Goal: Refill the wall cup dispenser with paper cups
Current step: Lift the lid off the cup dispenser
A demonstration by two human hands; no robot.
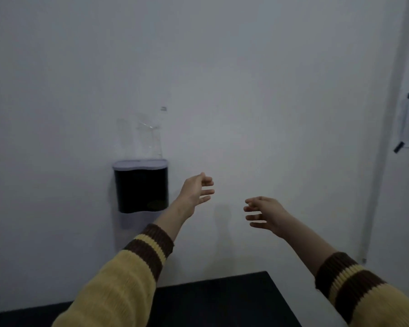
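Pale grey wall (pixel 246 79) filling most of the frame, black tabletop (pixel 222 300) along the bottom edge. Wall cup dispenser (pixel 141 186) mounted left of centre, dark body under a pale lid, clear tube faintly visible above it. Left hand (pixel 197 191) just right of the dispenser, fingers spread, holding nothing. Right hand (pixel 263 213) further right, also open and empty. No paper cups anywhere in view. Likely trouble: nothing at hand to load; transparent tube hard to make out in dim light, so easily knocked or missed.
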